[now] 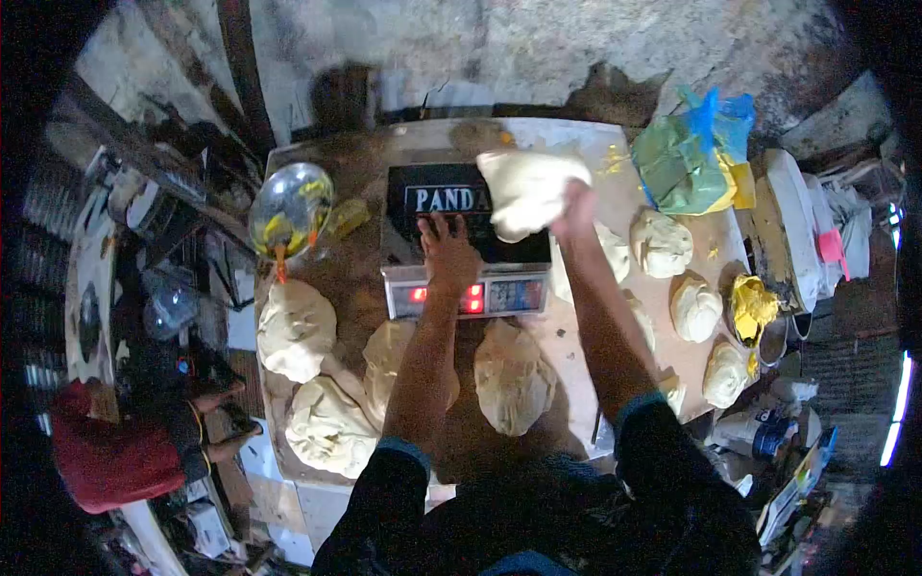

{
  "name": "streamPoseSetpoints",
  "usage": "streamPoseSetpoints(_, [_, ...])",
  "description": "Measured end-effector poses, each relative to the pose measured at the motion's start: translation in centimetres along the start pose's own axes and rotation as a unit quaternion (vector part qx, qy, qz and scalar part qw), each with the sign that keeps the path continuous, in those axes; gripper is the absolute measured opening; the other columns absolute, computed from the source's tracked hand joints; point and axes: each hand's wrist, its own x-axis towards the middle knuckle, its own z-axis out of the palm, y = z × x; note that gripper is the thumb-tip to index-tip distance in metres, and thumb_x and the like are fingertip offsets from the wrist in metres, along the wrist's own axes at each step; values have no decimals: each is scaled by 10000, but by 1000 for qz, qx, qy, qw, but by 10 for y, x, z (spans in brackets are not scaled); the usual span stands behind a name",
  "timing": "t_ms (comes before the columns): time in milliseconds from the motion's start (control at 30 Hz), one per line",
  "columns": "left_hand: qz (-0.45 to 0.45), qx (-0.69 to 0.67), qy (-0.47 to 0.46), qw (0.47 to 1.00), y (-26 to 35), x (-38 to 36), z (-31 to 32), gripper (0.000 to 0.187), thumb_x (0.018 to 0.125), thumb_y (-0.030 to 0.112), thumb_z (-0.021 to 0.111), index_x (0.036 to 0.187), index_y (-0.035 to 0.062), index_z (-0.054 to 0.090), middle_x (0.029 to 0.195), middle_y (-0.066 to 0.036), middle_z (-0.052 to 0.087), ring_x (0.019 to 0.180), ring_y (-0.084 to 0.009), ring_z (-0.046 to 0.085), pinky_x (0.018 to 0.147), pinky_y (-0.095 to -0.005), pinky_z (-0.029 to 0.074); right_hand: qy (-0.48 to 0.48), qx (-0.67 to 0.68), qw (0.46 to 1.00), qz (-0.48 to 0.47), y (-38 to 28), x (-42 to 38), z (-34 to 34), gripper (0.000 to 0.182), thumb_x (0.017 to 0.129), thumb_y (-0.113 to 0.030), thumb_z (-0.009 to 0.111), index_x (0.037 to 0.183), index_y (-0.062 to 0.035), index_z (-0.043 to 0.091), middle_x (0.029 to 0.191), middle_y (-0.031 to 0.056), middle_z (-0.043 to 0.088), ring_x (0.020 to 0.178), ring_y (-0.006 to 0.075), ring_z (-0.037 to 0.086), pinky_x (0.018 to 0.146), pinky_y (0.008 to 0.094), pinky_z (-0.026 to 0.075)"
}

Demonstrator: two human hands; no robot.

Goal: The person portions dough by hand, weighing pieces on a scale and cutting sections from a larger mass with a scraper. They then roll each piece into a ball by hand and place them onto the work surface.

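A black-topped scale [437, 182] with red lit digits stands at the middle of the table. My left hand [448, 252] lies on the front part of its black top, fingers spread, holding nothing. Over the scale's right side, a large pale piece of dough [530, 190] hangs from my right hand [574, 209], whose fingers grip its right edge. Other dough pieces lie around: one [514, 376] in front of the scale, one [389, 365] partly behind my left forearm, and several to the right, some partly hidden by my right forearm.
A shiny metal bowl [291, 206] sits at the table's back left, above two dough lumps [297, 331]. Green and blue plastic bags [682, 158] lie at the back right, a yellow bag [754, 307] at the right edge. A person in red [115, 446] is at the lower left.
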Motion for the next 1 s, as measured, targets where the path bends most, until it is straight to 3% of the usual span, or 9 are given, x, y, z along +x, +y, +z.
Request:
streamPoseSetpoints(100, [-65,-14,-35,997,16,10,-5,711,807,300,530,1432,77,277,1457,-334,137,1310,-567,154,1079,-585,171,34,229,968,-99,-43,-86,-28,690,497,-118,464,1162,64,506,1148,218,564,1038,373,569,944,490,470])
streamPoseSetpoints(333, [10,-95,-8,995,26,-1,2,669,770,343,614,1323,30,404,1273,-306,437,1158,-464,444,961,-517,380,150,12,916,-372,-206,-262,-143,559,758,-276,430,1233,17,471,1152,201,564,1060,365,552,908,493,479])
streamPoseSetpoints(400, [-15,-158,182,970,101,-43,-31,673,741,336,676,1289,28,436,1136,-257,526,1003,-390,549,893,-488,428,162,16,897,-412,-247,-322,-172,564,756,-279,431,1234,16,471,1153,200,562,1059,365,553,909,496,477])
streamPoseSetpoints(467, [-8,-553,-48,832,227,-114,-60,580,707,224,716,1199,16,491,1032,-193,572,962,-323,569,834,-425,464,179,18,876,-447,-281,-379,-200,568,753,-282,432,1236,14,470,1155,200,561,1057,364,553,911,498,475])
streamPoseSetpoints(600, [315,-254,-332,852,400,-209,37,893,659,265,755,1385,42,286,1339,-234,401,1215,-386,419,1037,-506,330,215,28,841,-496,-323,-488,-245,577,747,-289,435,1239,11,469,1159,199,557,1055,363,554,913,502,471])
streamPoseSetpoints(733, [330,-116,-245,904,482,-251,90,1057,618,338,776,1440,50,178,1427,-302,222,1305,-452,261,1072,-527,278,241,44,809,-534,-338,-572,-276,586,742,-296,438,1242,9,468,1163,199,554,1052,362,554,916,507,467])
streamPoseSetpoints(800, [262,-162,-163,937,487,-250,166,963,582,351,789,1387,73,339,1345,-256,383,1284,-414,306,986,-515,367,247,47,801,-544,-337,-599,-282,591,739,-300,439,1243,7,468,1165,198,552,1051,362,555,917,509,465])
streamPoseSetpoints(833, [415,-22,-235,879,500,-228,118,537,608,240,741,1099,112,566,1217,-220,502,1081,-384,523,913,-441,445,245,51,800,-545,-336,-606,-285,593,738,-302,440,1244,6,467,1166,198,552,1050,362,555,918,510,464])
streamPoseSetpoints(1000, [300,-262,-278,874,485,-199,28,376,611,208,732,935,64,607,911,-113,632,870,-274,612,798,-348,483,236,81,861,-443,-321,-587,-289,662,681,-340,477,1275,-48,465,1229,199,512,1084,366,534,941,525,438])
